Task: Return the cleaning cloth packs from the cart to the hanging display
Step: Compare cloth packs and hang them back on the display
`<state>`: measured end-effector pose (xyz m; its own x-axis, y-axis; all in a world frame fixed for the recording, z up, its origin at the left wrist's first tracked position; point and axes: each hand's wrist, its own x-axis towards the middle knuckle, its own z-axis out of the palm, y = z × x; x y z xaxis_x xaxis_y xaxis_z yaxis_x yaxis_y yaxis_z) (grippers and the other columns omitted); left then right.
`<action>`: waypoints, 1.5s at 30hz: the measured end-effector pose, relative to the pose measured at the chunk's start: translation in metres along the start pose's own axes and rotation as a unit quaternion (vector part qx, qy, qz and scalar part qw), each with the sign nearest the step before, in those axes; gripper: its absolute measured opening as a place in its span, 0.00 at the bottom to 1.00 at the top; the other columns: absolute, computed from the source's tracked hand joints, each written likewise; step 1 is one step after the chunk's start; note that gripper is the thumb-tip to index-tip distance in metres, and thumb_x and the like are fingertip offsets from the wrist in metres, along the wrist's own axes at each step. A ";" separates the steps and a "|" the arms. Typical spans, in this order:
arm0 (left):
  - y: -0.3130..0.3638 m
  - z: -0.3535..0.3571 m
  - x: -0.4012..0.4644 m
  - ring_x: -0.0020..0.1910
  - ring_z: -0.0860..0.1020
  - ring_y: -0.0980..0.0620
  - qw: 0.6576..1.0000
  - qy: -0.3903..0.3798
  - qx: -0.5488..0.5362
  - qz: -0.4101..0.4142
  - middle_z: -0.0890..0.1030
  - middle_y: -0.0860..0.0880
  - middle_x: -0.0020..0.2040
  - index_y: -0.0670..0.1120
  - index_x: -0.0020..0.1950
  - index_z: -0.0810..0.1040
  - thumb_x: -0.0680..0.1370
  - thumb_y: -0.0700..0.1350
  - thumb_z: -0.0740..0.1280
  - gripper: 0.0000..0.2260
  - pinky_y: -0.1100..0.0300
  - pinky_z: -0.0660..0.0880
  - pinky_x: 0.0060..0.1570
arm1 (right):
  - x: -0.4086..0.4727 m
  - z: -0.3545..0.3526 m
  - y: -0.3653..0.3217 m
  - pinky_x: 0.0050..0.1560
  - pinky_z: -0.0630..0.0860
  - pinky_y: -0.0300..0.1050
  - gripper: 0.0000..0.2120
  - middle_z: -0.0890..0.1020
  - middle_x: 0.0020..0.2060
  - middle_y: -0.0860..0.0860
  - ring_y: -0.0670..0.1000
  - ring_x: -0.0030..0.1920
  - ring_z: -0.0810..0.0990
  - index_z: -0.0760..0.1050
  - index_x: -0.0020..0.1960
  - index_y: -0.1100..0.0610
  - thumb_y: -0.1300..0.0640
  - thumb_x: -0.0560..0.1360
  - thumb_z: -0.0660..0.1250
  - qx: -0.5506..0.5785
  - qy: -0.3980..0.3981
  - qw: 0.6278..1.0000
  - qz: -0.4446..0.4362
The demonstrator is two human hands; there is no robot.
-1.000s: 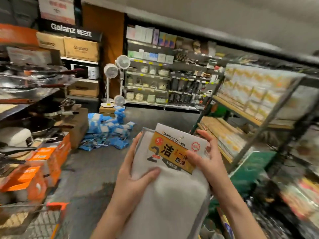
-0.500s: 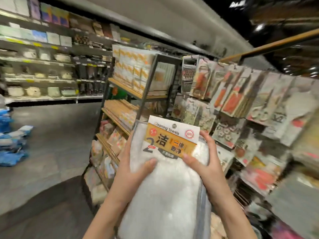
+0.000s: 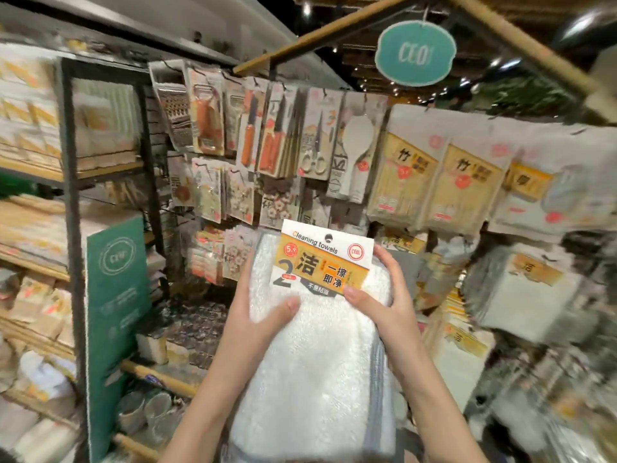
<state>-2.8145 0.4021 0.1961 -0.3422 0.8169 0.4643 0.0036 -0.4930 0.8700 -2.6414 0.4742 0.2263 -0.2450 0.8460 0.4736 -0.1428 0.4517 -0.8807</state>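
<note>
Crowded hanging display (image 3: 300,135) behind cleaning cloth pack (image 3: 317,362), left hand (image 3: 257,324) and right hand (image 3: 387,309) fingers clamped on it.

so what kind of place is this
Most likely a household goods shop. Carded kitchen tools hang in rows on a display, a round teal hanging sign is overhead, and the white cleaning towel pack held in both hands carries a red price sticker.

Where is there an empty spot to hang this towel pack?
Hardly anywhere. The top row by the rice paddle pack is crowded edge to edge. The cleaning towel pack, held by the left hand and right hand, might fit near the matching packs lower right; blur hides any free hook.
</note>
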 end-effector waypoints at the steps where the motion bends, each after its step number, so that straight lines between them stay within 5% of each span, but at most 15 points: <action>1: -0.004 0.009 0.001 0.60 0.79 0.51 1.000 -0.011 -0.003 -0.004 0.79 0.53 0.62 0.60 0.71 0.65 0.68 0.51 0.74 0.33 0.56 0.79 0.51 | -0.003 -0.009 0.002 0.49 0.74 0.29 0.29 0.77 0.55 0.30 0.34 0.56 0.76 0.72 0.60 0.34 0.54 0.64 0.75 0.001 0.015 1.000 -0.002; 8: -0.034 0.087 0.001 0.60 0.79 0.52 0.997 -0.059 -0.020 -0.043 0.80 0.54 0.61 0.62 0.68 0.68 0.68 0.54 0.75 0.30 0.51 0.77 0.55 | -0.011 -0.089 0.010 0.49 0.77 0.35 0.24 0.80 0.52 0.37 0.37 0.53 0.78 0.74 0.56 0.43 0.58 0.63 0.75 -0.026 0.090 0.996 -0.003; 12: -0.056 0.148 0.002 0.60 0.78 0.57 0.996 -0.055 -0.032 -0.058 0.80 0.57 0.61 0.65 0.67 0.68 0.65 0.55 0.75 0.32 0.64 0.77 0.51 | -0.005 -0.150 0.023 0.60 0.74 0.50 0.24 0.76 0.59 0.51 0.49 0.60 0.76 0.74 0.53 0.42 0.58 0.62 0.77 -0.052 0.127 0.990 0.043; 15: -0.068 0.194 0.004 0.62 0.76 0.58 0.995 -0.069 -0.034 -0.068 0.78 0.59 0.63 0.69 0.68 0.65 0.65 0.56 0.76 0.35 0.56 0.74 0.58 | 0.001 -0.199 0.029 0.55 0.78 0.51 0.22 0.81 0.55 0.54 0.53 0.55 0.80 0.74 0.52 0.45 0.65 0.65 0.76 -0.021 0.133 0.988 0.077; 21: -0.090 0.278 0.001 0.64 0.75 0.53 0.988 -0.089 -0.067 -0.112 0.75 0.57 0.66 0.72 0.69 0.61 0.69 0.50 0.74 0.36 0.44 0.71 0.64 | 0.008 -0.293 0.032 0.39 0.79 0.37 0.20 0.85 0.45 0.45 0.46 0.44 0.84 0.75 0.53 0.46 0.65 0.68 0.73 -0.013 0.122 0.989 0.082; 25: -0.101 0.319 -0.001 0.61 0.77 0.60 0.987 -0.082 -0.070 -0.119 0.76 0.65 0.62 0.76 0.64 0.63 0.66 0.54 0.74 0.34 0.62 0.77 0.52 | 0.015 -0.336 0.033 0.53 0.77 0.41 0.27 0.79 0.59 0.43 0.45 0.58 0.79 0.72 0.61 0.42 0.66 0.70 0.71 -0.042 0.086 0.993 0.066; 28: -0.107 0.340 0.004 0.59 0.77 0.62 0.984 -0.077 -0.076 -0.139 0.78 0.66 0.60 0.79 0.60 0.65 0.65 0.54 0.75 0.32 0.67 0.77 0.47 | 0.021 -0.356 0.036 0.55 0.76 0.36 0.30 0.75 0.63 0.40 0.41 0.62 0.74 0.71 0.61 0.34 0.64 0.70 0.71 -0.055 0.082 0.993 0.061; 32: -0.116 0.358 0.015 0.61 0.76 0.59 0.984 -0.075 -0.066 -0.145 0.78 0.64 0.61 0.74 0.65 0.66 0.68 0.50 0.73 0.32 0.54 0.74 0.60 | 0.027 -0.369 0.046 0.55 0.73 0.34 0.29 0.75 0.61 0.39 0.39 0.63 0.73 0.72 0.60 0.38 0.66 0.69 0.72 -0.061 0.120 0.990 0.042; 37: -0.117 0.371 0.028 0.65 0.73 0.58 0.983 -0.107 -0.039 -0.146 0.75 0.61 0.66 0.67 0.71 0.62 0.69 0.52 0.72 0.34 0.47 0.68 0.67 | 0.034 -0.380 0.055 0.58 0.74 0.47 0.17 0.82 0.55 0.49 0.50 0.58 0.79 0.76 0.52 0.40 0.61 0.71 0.71 -0.022 0.141 0.986 0.090; 42: -0.115 0.377 0.043 0.70 0.68 0.55 0.975 -0.156 -0.020 -0.156 0.70 0.63 0.70 0.73 0.69 0.59 0.67 0.59 0.72 0.35 0.42 0.59 0.71 | 0.036 -0.388 0.062 0.47 0.76 0.33 0.12 0.84 0.51 0.47 0.46 0.53 0.81 0.76 0.55 0.48 0.58 0.74 0.69 -0.025 0.182 0.979 0.086; 45: -0.121 0.377 0.048 0.71 0.66 0.51 0.968 -0.172 -0.026 -0.180 0.69 0.64 0.70 0.78 0.66 0.58 0.64 0.67 0.70 0.34 0.39 0.55 0.72 | 0.039 -0.395 0.063 0.51 0.76 0.39 0.11 0.84 0.52 0.50 0.50 0.55 0.81 0.75 0.55 0.51 0.59 0.74 0.68 -0.020 0.189 0.977 0.101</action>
<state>-2.4771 0.6145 0.1757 0.0206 0.9856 0.1681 -0.1073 -0.1650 0.9804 -2.2815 0.6474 0.1853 0.1092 0.9594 0.2600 -0.0885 0.2700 -0.9588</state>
